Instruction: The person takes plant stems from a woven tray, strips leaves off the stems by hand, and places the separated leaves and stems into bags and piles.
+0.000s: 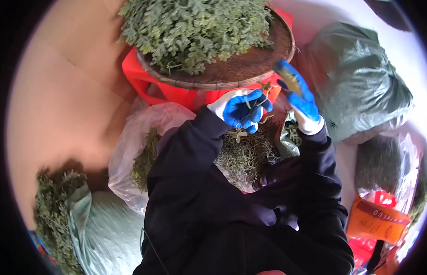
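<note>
My left hand (pixel 244 110), in a blue-and-white glove, is curled round a thin leafy sprig (pixel 265 94) just in front of the round woven tray (pixel 250 68). To its right my right hand (pixel 299 94), gloved the same way, is raised near the tray's rim with its fingers stretched out. A yellowish patch shows on that hand; motion blur hides what it is. Green leafy sprigs (pixel 195 32) are heaped on the tray. Below my hands lies a pile of dry stems and leaf scraps (pixel 250 146).
The tray rests on a red plastic stool (pixel 138 68). A clear plastic bag (pixel 124 160) with greenery stands at left, above a pale green sack (pixel 108 233) of sprigs. At right are a large tied green sack (pixel 360 82), a dark-filled bag (pixel 376 160) and an orange package (pixel 374 220).
</note>
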